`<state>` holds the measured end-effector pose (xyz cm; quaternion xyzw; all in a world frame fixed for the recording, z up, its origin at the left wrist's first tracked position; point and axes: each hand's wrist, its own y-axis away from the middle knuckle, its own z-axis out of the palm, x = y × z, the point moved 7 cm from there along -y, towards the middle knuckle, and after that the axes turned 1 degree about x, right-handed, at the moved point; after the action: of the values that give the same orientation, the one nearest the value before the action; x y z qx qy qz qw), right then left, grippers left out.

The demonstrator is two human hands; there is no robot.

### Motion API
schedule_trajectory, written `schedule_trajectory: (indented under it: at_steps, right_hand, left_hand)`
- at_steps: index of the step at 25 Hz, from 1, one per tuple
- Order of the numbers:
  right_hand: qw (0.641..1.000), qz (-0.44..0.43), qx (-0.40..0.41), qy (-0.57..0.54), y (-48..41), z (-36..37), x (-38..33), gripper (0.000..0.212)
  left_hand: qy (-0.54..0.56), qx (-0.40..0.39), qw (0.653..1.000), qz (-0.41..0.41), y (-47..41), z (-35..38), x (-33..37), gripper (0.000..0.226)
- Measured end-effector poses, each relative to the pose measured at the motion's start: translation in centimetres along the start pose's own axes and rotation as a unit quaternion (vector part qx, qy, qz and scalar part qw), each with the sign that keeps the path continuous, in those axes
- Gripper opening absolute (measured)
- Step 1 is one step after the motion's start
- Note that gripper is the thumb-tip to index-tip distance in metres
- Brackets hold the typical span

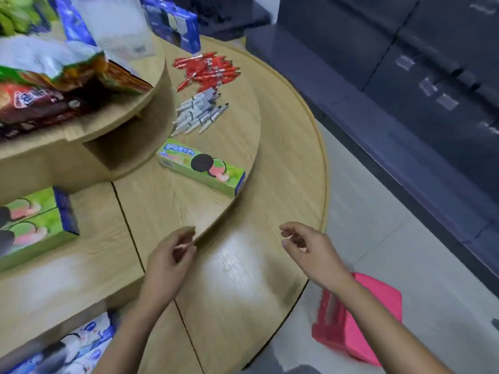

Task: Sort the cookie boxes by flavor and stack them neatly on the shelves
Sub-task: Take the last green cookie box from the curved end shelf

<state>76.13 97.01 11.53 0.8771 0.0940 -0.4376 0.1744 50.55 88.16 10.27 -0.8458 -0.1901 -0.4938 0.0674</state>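
**One green box alone on the middle tier, both hands empty**

One green cookie box (201,166) lies flat on the middle tier (167,201) of a round, stepped wooden shelf, its right end almost at that tier's curved edge. Two more green boxes (29,222) sit side by side at the left edge of the picture, tucked under the tier above. Two blue boxes (172,22) stand at the far side, blurred, and one pale blue box (78,344) shows near the bottom left corner. Packets on the top tier (151,85) are too blurred to count. Two loose heaps of small wrapped sticks lie beyond the single green box: a red heap (208,70) and, just nearer, a grey heap (197,112).

Between the green box and the hands the middle tier is bare wood, and the lowest tier (291,168) runs bare along its whole curved rim on the right.

Left hand (168,263) hovers over the near edge of the middle tier, fingers loosely curled and half open, holding nothing. Right hand (310,251) hangs over the lowest tier near its rim, fingers likewise loosely spread, empty. A pink basket (378,306) sits on the floor beneath the right forearm.
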Motion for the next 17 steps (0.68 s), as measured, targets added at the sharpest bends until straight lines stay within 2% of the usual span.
schedule_trajectory:
  at_steps: [2,5,7,10,14,17]
  right_hand:
    - [1.000,-0.007,-0.014,-0.004,-3.7,0.1,-0.8,0.030]
    - [0.999,-0.020,-0.037,-0.005,-7.9,1.8,-1.9,0.048]
    - [0.998,-0.037,-0.048,-0.005,-10.7,3.1,-2.7,0.058]
    - [0.998,-0.028,-0.042,-0.032,-13.8,4.5,-2.9,0.068]
    - [0.994,-0.035,-0.088,-0.048,-15.0,6.9,-2.2,0.077]
    - [0.993,-0.049,-0.097,-0.045,-15.5,7.7,-2.0,0.074]
  left_hand:
    - [-0.023,0.054,0.998,0.032,-5.9,-2.0,2.4,0.041]
    - [-0.083,0.082,0.992,0.050,-13.0,-4.0,3.2,0.060]
    - [-0.096,0.093,0.991,0.011,-16.6,-4.5,1.5,0.077]
    - [-0.096,0.080,0.986,-0.107,-19.5,-4.3,-2.2,0.108]
    - [-0.066,0.071,0.984,-0.150,-20.3,-3.4,-4.7,0.112]
    - [-0.042,0.097,0.985,-0.136,-19.6,-3.5,-4.9,0.100]
